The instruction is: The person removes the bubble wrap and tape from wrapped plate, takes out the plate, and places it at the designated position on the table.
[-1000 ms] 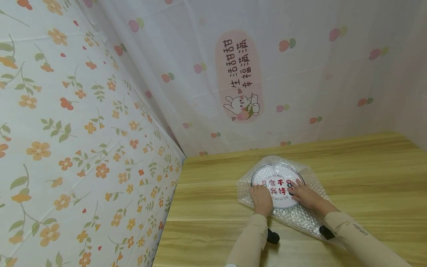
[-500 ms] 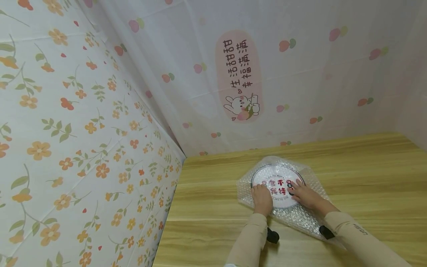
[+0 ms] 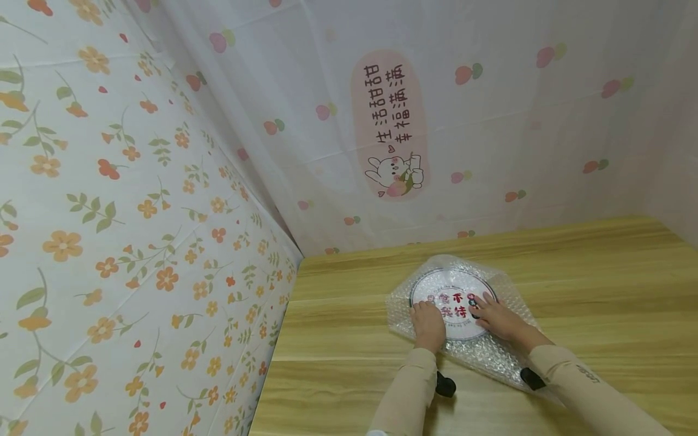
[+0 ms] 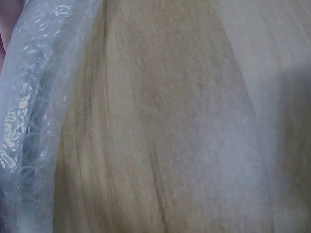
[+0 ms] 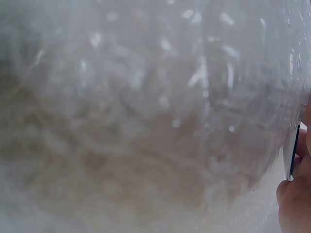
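A round white plate (image 3: pixel 462 330) with a dark blue rim and red Chinese characters lies flat with clear bubble wrap (image 3: pixel 485 357) about it. My left hand (image 3: pixel 428 326) rests on the plate's left side, fingers reaching over the rim. On the right side, the fingers of my right hand (image 3: pixel 501 320) lie spread across the rim and printed face. In the right wrist view, fingertips of the right hand (image 5: pixel 297 194) show beside the plate's edge (image 5: pixel 293 150). The left wrist view has bubble wrap (image 4: pixel 39 97) at its left edge. Both palms' undersides are hidden.
The wood-grain table (image 3: pixel 338 315) extends around the wrap. Behind it hangs a pale curtain (image 3: pixel 491 151) with fruit prints and a rabbit. A floral cloth (image 3: pixel 125 242) stands on the left. Black wrist devices (image 3: pixel 445 386) sit under the beige sleeves (image 3: pixel 406 393).
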`<state>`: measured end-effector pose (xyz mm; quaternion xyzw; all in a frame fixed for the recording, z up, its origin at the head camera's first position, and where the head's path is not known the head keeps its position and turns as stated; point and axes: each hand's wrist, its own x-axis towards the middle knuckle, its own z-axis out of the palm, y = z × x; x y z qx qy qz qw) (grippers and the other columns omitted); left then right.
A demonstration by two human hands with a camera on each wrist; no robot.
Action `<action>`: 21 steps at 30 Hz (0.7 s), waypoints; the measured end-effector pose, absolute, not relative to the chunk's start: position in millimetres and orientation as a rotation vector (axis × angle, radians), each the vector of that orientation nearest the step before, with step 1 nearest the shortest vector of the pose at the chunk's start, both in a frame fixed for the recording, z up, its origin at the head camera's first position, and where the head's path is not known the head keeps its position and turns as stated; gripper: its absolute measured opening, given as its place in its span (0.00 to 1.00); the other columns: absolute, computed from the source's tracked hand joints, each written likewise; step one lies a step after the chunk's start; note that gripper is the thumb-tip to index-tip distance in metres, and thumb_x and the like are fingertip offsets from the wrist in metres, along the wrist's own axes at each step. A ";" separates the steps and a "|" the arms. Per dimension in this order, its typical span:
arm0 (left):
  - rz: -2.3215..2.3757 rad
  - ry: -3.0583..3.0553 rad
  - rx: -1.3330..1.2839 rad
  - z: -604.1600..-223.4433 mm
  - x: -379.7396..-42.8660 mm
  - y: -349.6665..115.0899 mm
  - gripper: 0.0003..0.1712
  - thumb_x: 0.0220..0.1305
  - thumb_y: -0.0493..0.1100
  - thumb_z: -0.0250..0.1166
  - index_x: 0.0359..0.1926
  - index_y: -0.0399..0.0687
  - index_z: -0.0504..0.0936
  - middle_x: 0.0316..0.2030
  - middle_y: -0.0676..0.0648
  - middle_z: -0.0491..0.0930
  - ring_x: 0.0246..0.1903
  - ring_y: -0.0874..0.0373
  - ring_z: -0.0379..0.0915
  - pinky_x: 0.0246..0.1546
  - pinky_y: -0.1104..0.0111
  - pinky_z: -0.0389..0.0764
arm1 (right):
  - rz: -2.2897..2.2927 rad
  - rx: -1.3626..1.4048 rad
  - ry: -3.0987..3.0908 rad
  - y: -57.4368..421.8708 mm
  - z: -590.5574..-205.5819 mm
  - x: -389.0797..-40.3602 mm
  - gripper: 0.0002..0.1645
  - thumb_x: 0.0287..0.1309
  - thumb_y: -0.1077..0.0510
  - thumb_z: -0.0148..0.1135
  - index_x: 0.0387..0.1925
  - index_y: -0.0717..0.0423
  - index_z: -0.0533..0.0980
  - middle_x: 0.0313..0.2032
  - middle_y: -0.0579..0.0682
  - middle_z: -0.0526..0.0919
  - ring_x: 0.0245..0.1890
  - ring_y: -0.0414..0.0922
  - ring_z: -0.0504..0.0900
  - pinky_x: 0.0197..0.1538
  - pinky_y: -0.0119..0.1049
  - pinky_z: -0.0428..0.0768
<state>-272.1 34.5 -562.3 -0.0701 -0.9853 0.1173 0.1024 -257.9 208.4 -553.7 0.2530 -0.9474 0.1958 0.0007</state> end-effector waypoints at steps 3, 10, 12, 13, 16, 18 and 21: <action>0.347 -2.883 -0.214 -563.8 -272.1 34.2 0.10 0.54 0.47 0.58 0.34 0.47 0.76 0.28 0.50 0.71 0.33 0.58 0.66 0.38 0.67 0.65 | 0.618 0.786 -2.989 208.4 -553.5 -257.9 0.22 0.54 0.62 0.54 0.50 0.70 0.71 0.54 0.75 0.63 0.56 0.73 0.52 0.52 0.66 0.52; 0.344 -2.879 -0.203 -565.1 -273.2 34.3 0.10 0.54 0.47 0.58 0.35 0.46 0.76 0.29 0.50 0.71 0.34 0.58 0.66 0.38 0.67 0.65 | 0.628 0.800 -2.980 208.6 -553.6 -258.0 0.21 0.54 0.63 0.55 0.50 0.70 0.72 0.54 0.75 0.63 0.56 0.73 0.52 0.53 0.66 0.52; 0.331 -2.883 -0.205 -564.4 -273.2 34.6 0.11 0.55 0.47 0.57 0.36 0.46 0.76 0.30 0.50 0.71 0.34 0.58 0.66 0.39 0.67 0.65 | 0.621 0.807 -2.968 208.9 -553.1 -258.0 0.21 0.54 0.63 0.55 0.49 0.70 0.72 0.53 0.75 0.64 0.55 0.74 0.53 0.52 0.66 0.53; 0.321 -2.882 -0.207 -563.7 -273.0 34.7 0.11 0.56 0.47 0.57 0.36 0.45 0.76 0.29 0.50 0.71 0.34 0.58 0.66 0.39 0.67 0.65 | 0.617 0.808 -2.963 209.1 -552.9 -258.1 0.21 0.54 0.63 0.55 0.49 0.70 0.72 0.53 0.75 0.64 0.55 0.74 0.53 0.52 0.66 0.53; 0.286 -2.873 -0.208 -562.6 -272.7 35.4 0.11 0.58 0.47 0.55 0.35 0.45 0.76 0.29 0.49 0.71 0.34 0.58 0.66 0.39 0.66 0.65 | 0.613 0.808 -2.958 209.1 -552.5 -258.5 0.20 0.54 0.63 0.55 0.48 0.70 0.72 0.53 0.75 0.64 0.55 0.74 0.53 0.52 0.66 0.53; 0.272 -2.870 -0.206 -563.1 -272.6 35.4 0.11 0.58 0.48 0.55 0.34 0.46 0.76 0.29 0.50 0.71 0.34 0.58 0.66 0.38 0.67 0.65 | 0.612 0.806 -2.962 209.3 -552.8 -259.0 0.21 0.54 0.63 0.55 0.48 0.70 0.72 0.53 0.75 0.64 0.55 0.74 0.53 0.51 0.66 0.53; 0.258 -2.874 -0.200 -563.3 -271.8 34.5 0.12 0.59 0.50 0.54 0.33 0.47 0.76 0.28 0.50 0.71 0.33 0.59 0.66 0.38 0.68 0.64 | 0.622 0.793 -2.991 209.0 -553.6 -259.5 0.21 0.54 0.62 0.55 0.49 0.70 0.72 0.54 0.75 0.63 0.56 0.73 0.52 0.52 0.66 0.52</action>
